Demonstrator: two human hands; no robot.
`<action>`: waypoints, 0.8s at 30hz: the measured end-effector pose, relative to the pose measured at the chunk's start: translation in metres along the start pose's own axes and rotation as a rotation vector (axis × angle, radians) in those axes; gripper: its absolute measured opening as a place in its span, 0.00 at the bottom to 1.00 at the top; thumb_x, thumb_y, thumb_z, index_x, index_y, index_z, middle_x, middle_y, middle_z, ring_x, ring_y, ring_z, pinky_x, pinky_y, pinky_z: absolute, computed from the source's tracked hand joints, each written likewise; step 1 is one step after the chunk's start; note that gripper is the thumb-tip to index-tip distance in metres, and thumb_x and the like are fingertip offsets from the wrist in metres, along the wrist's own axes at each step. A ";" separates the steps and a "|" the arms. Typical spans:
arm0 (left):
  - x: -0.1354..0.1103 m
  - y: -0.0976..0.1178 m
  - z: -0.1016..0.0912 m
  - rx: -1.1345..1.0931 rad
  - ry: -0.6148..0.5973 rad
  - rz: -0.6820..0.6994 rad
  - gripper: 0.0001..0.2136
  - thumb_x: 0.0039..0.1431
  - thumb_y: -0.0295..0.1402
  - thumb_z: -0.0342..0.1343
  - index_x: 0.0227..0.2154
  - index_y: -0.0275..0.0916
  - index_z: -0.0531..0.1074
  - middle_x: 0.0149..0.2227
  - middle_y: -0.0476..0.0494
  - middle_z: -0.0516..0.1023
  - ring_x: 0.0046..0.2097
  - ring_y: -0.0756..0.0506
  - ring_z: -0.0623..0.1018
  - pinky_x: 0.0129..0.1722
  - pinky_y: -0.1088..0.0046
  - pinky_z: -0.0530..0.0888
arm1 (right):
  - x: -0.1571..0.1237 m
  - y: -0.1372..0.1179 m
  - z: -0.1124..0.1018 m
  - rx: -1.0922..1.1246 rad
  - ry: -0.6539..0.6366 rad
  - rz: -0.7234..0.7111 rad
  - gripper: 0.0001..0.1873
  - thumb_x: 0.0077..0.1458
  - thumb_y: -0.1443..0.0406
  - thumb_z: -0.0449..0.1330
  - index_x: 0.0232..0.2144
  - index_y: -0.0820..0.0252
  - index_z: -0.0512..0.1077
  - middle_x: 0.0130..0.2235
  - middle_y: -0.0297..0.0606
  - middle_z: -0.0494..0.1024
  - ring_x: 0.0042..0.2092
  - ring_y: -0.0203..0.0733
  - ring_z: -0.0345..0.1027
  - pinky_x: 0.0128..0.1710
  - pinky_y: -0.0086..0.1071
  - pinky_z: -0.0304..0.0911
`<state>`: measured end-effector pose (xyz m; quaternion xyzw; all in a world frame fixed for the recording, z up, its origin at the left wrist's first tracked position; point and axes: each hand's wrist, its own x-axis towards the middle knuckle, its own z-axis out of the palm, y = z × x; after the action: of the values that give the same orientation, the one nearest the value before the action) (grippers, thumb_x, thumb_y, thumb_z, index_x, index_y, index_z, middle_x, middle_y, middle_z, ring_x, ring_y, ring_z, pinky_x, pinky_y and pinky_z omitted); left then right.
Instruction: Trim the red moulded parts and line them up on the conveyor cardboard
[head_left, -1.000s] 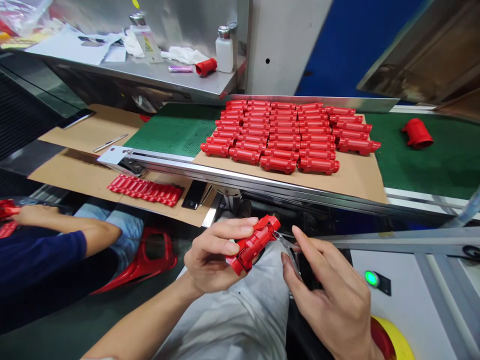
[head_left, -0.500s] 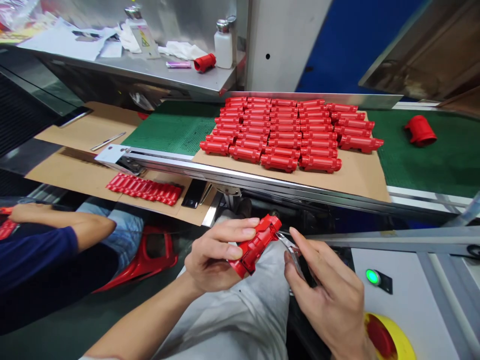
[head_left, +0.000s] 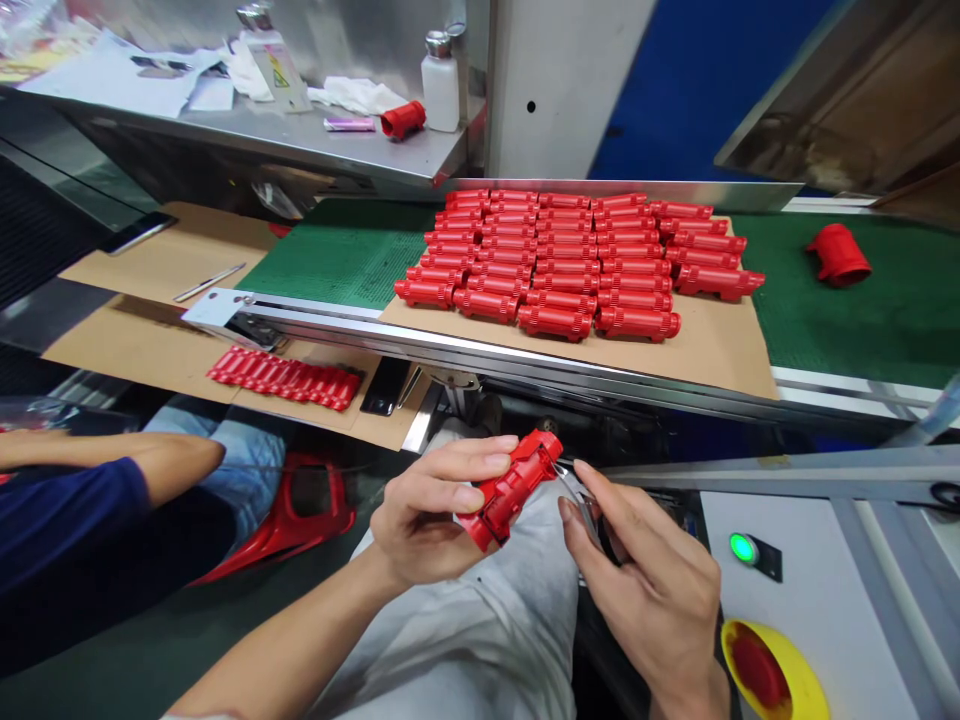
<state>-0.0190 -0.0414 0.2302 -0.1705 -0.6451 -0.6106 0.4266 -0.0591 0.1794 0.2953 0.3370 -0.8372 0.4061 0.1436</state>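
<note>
My left hand (head_left: 427, 515) is closed round a red ribbed plastic part (head_left: 514, 487), held tilted above my lap. My right hand (head_left: 645, 580) pinches a small metal blade or tweezer-like tool (head_left: 574, 490), its tip touching the part's upper end. On the green conveyor belt (head_left: 337, 255) ahead lies a brown cardboard sheet (head_left: 712, 350) bearing several rows of the same red parts (head_left: 562, 260).
A lone red part (head_left: 838, 255) lies on the belt at right. A second batch of red parts (head_left: 285, 377) sits on cardboard at lower left. Another person's arm in a blue sleeve (head_left: 82, 500) is at left. A green lit button (head_left: 741, 547) and a red-yellow stop button (head_left: 765, 670) are at right.
The view has drifted slightly. My right hand has shifted a little left and down with the tool; the other person's arm at left has pulled further left.
</note>
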 end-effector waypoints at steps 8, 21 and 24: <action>0.008 0.004 0.005 -0.068 0.000 -0.023 0.29 0.51 0.22 0.77 0.54 0.43 0.77 0.52 0.38 0.88 0.55 0.31 0.87 0.55 0.46 0.88 | -0.009 0.011 0.009 0.260 -0.008 0.252 0.22 0.63 0.71 0.70 0.57 0.48 0.82 0.40 0.34 0.83 0.32 0.32 0.74 0.27 0.24 0.69; 0.008 0.004 0.004 -0.034 -0.001 -0.020 0.28 0.50 0.25 0.78 0.53 0.43 0.77 0.53 0.38 0.87 0.56 0.29 0.87 0.56 0.43 0.87 | 0.004 0.001 -0.016 -0.015 -0.006 0.028 0.34 0.61 0.73 0.70 0.67 0.54 0.74 0.49 0.41 0.82 0.47 0.42 0.77 0.50 0.37 0.76; 0.003 0.003 0.002 -0.014 -0.009 -0.017 0.28 0.50 0.26 0.79 0.53 0.45 0.77 0.52 0.39 0.88 0.54 0.29 0.87 0.56 0.40 0.87 | 0.005 0.001 -0.013 -0.039 -0.009 0.003 0.34 0.60 0.73 0.71 0.67 0.55 0.74 0.49 0.42 0.82 0.47 0.42 0.78 0.49 0.37 0.76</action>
<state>-0.0195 -0.0398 0.2347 -0.1707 -0.6439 -0.6180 0.4174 -0.0643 0.1880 0.3055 0.3347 -0.8460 0.3887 0.1458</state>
